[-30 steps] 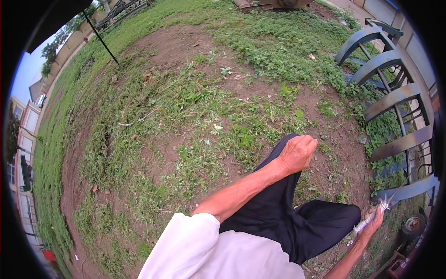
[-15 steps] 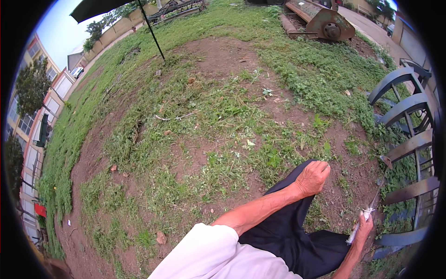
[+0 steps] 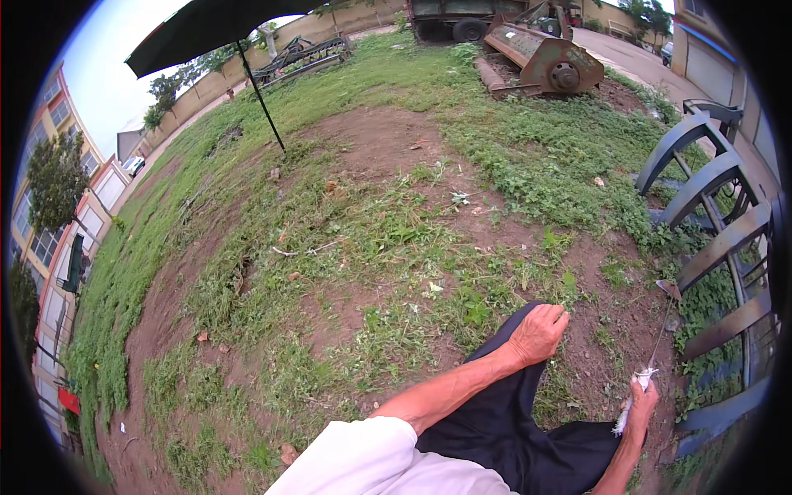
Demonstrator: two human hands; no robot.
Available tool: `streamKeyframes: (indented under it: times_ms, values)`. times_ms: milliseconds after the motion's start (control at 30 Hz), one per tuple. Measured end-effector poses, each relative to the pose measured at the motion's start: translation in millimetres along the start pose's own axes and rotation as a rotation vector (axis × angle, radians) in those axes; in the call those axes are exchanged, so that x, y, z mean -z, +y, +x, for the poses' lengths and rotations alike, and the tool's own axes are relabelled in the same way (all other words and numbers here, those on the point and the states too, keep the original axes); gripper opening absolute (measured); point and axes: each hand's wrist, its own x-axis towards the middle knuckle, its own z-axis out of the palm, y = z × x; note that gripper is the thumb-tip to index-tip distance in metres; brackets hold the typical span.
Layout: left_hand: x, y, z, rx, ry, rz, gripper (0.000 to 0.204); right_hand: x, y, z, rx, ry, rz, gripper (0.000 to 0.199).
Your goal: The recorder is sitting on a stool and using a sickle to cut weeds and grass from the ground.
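Note:
My left hand (image 3: 538,333) is closed in a loose fist over the raised knee of my dark trousers (image 3: 487,412), and nothing shows in it. Down at the right, my right hand (image 3: 640,406) is wrapped round the handle of a small hand hoe (image 3: 660,334). White cloth (image 3: 645,376) is bound about that handle. From the grip a thin metal shaft runs away from me to a small triangular blade (image 3: 670,289), close to the ground beside leafy weeds (image 3: 701,318). My fingers hide part of the handle.
A curved blue-grey metal frame (image 3: 726,235) stands close on the right. Cut weeds (image 3: 388,235) and a dry stick (image 3: 305,251) lie on bare soil ahead. Farther off are a dark umbrella (image 3: 198,37), rusty roller machinery (image 3: 544,62) and a trailer (image 3: 454,12).
The view has tilted up slightly, bringing more of the umbrella and trailer in. Both hands sit slightly farther left in the picture; the right one still grips the hoe.

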Motion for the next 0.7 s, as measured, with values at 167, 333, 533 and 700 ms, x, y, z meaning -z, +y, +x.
streamKeyframes:
  times_ms: [167,333,533,700]
  values:
    - [-6.1,13.7,-3.7,-0.082,-0.077,0.040,0.034,3.8,-7.3,-13.1,-0.016,0.043,0.055,0.025]
    - [-40.0,55.0,-46.1,-0.119,-0.549,-0.005,0.026,-2.3,-26.2,-15.9,-0.073,0.058,0.113,0.022]
    - [-72.7,83.9,-113.4,-0.015,-1.566,-0.029,0.031,-15.3,-36.7,-11.0,-0.100,0.066,0.225,0.021]
    - [-91.8,81.5,-105.6,-0.045,-1.889,-0.269,0.040,4.6,-21.1,-11.3,-0.083,0.085,0.282,0.026]
